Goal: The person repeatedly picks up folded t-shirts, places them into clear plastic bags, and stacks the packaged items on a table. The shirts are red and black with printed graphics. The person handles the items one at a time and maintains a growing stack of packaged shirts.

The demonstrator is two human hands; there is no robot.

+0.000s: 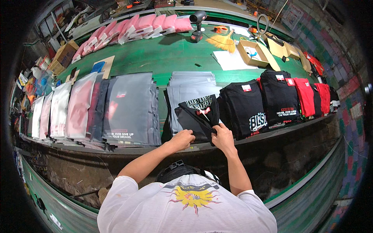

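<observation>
A black printed T-shirt (199, 112) lies partly folded over on a stack of frosted plastic bags (191, 87) in front of me. My right hand (223, 137) pinches the shirt's gathered near right edge. At the near left of the same shirt is my left hand (182, 140), fingers curled; whether it grips the cloth is hard to tell. To the right stands a stack of folded black T-shirts (243, 102), its top one with a white print. On the left is a pile of bagged dark shirts (128, 104).
Bagged pink garments (144, 24) line the far side of the green table (180, 52). A black handheld device (198, 24), a straw brush (223, 40) and an open cardboard box (252, 55) are further back. Folded red shirts (304, 96) sit at the right.
</observation>
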